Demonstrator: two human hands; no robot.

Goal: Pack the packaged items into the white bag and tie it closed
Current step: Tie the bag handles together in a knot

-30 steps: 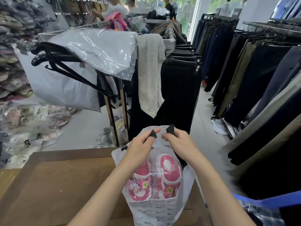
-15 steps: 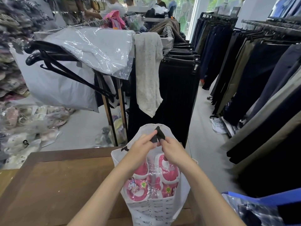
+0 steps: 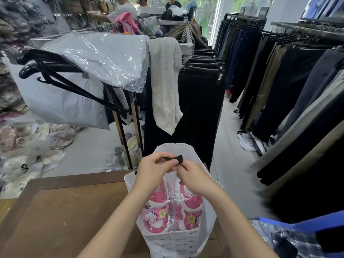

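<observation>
Table [image 3: 65, 211]: brown wood, flat, with a matte, scuffed top and a darker raised border.
Bag [image 3: 176, 243]: white, smooth and thin, with small lettering printed on its near wall. It stood upright on the table's right end, long axis vertical, mouth up. The far wall rose to a rounded flap.
Slippers [image 3: 156, 220]: pink and white, rounded, sealed in glossy, crinkled clear film. They stood on end inside the bag, long axis up and down. Which way the toes pointed, I could not tell.
Left hand [image 3: 154, 172]: over the bag's mouth, fingers curled, thumb and fingertips pinching the ribbon.
Right hand [image 3: 193, 180]: touching the left hand, fingers curled, pinching the ribbon's right end.
Ribbon [image 3: 178, 158]: black, flat, narrow cloth, lying roughly left to right between the hands.
Blue bag [image 3: 297, 237]: at the right, blue edge, clear wrinkled plastic over checked fabric.
Trousers [image 3: 201, 101]: dark, finely ribbed, hanging in rows behind the bag.
Cloth [image 3: 165, 81]: pale, speckled knit, limp, draped over a rack rail.
Hangers [image 3: 65, 81]: black, thin, bunched and tilted.
Wrapped garment [image 3: 104, 56]: grey, in shiny creased film, atop the rack.
</observation>
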